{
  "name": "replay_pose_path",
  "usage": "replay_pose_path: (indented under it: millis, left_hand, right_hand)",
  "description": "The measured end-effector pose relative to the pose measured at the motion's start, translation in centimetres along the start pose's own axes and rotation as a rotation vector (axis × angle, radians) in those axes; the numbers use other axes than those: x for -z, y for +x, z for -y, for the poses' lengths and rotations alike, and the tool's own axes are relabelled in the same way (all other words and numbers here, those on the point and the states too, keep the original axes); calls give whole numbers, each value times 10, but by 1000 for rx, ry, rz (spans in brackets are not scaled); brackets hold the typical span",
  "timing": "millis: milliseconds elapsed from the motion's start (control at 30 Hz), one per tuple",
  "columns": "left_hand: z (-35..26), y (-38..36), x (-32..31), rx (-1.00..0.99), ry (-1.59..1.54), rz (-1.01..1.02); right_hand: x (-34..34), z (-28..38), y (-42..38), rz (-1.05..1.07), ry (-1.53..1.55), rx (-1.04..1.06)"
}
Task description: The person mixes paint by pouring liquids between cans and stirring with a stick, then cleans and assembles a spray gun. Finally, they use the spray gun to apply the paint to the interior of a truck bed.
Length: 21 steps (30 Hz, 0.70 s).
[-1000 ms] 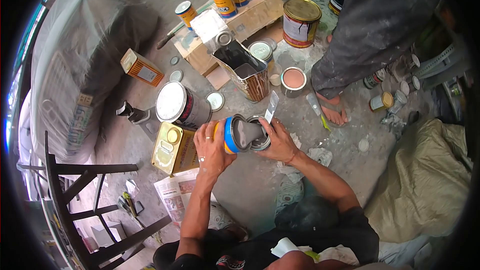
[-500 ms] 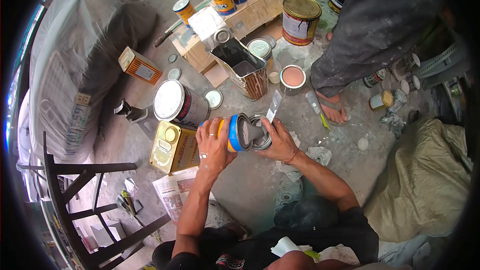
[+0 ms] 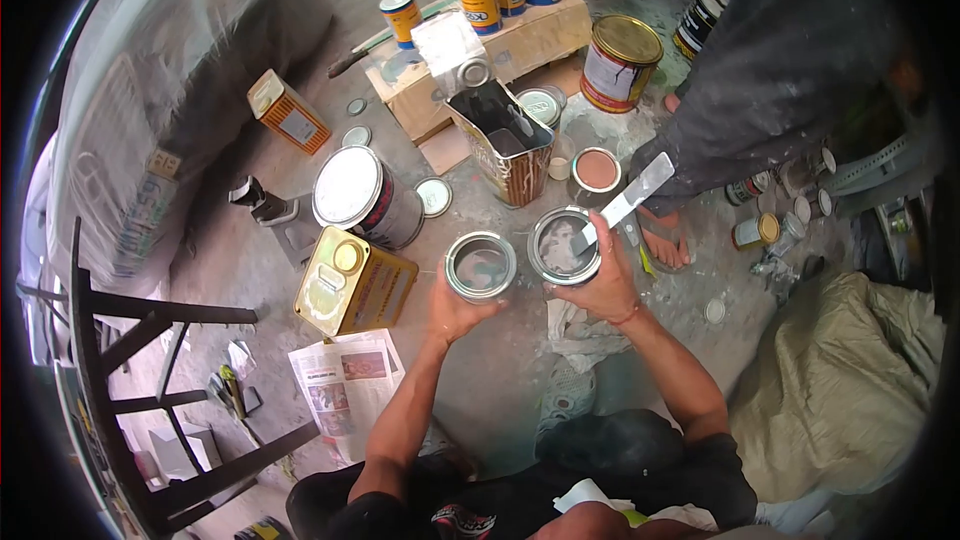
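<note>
My left hand (image 3: 460,316) is wrapped round an open paint can (image 3: 480,292), held upright with some grey paint inside. Beside it, a small gap away, a second open paint can (image 3: 541,274) sits in my right hand (image 3: 616,285), also with grey paint in it. That same hand keeps a putty knife (image 3: 640,190) against the can; its pale, smeared blade sticks out to the upper right. Just beyond stands a small can of pinkish-brown paint (image 3: 598,170). Near my left hand is a gold rectangular tin (image 3: 365,290).
A big white-lidded can (image 3: 347,183) and an open rectangular tin (image 3: 518,170) stand ahead. Several yellow-blue cans (image 3: 480,5) are on a wooden box (image 3: 545,38). Another person's leg (image 3: 760,80) and foot are at right. Newspaper (image 3: 340,390) and a dark metal frame (image 3: 150,315) lie left.
The can in my left hand was tipped, pouring grey paint into the other can. It is now upright, the pouring has stopped and the cans are apart. The putty knife has swung rightward.
</note>
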<state>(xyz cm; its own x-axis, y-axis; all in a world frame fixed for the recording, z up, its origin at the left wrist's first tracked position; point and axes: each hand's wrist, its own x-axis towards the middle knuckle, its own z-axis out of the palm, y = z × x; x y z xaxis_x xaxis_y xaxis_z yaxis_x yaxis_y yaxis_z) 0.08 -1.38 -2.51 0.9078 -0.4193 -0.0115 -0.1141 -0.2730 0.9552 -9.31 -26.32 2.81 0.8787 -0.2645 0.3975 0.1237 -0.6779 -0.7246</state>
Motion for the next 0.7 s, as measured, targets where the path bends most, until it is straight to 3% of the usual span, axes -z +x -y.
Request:
replay_pose_path:
  millis: [67, 200, 400, 700]
  left_hand:
    - [4, -4, -12, -47, -120, 26]
    - [-7, -9, -18, 29, -22, 137]
    - [-4, -6, -23, -53, -14, 145]
    - [-11, -8, -20, -97, 9, 102]
  right_hand:
    - [15, 7, 12, 65, -120, 154]
    - [35, 22, 29, 232, -301, 266]
    - [50, 51, 48, 375, -466, 452]
    - [48, 61, 57, 444, -583, 522]
